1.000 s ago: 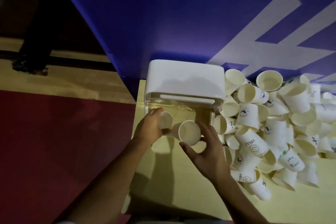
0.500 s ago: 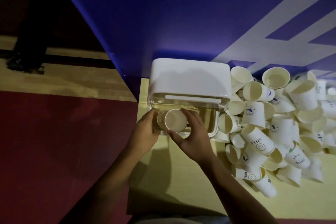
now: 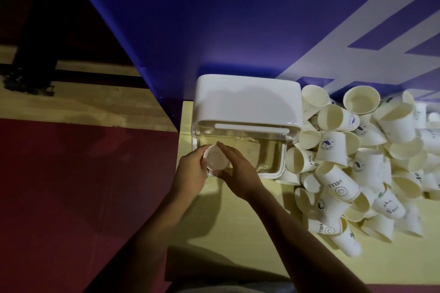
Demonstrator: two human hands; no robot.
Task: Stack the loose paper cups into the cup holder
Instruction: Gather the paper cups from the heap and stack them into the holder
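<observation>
The cup holder (image 3: pixel 247 100) is a white box with a clear front, standing on the yellow table (image 3: pixel 233 226) against the blue wall. At its front left corner a white paper cup (image 3: pixel 215 157) sits between both hands, its round end facing me. My left hand (image 3: pixel 190 169) curls round the cup's left side. My right hand (image 3: pixel 240 173) grips it from the right, fingers over the top and thumb beneath. A large heap of loose paper cups (image 3: pixel 357 169) lies to the right of the holder.
The blue wall (image 3: pixel 238 19) with white lettering rises right behind the holder and the heap. The table's left edge runs just left of my left hand, above a red floor (image 3: pixel 71 185). Bare yellow tabletop lies between my forearms and the heap.
My right hand carried its cup left and onto the cup in my left hand. Both hands now close round the joined cups at the holder's front left corner.
</observation>
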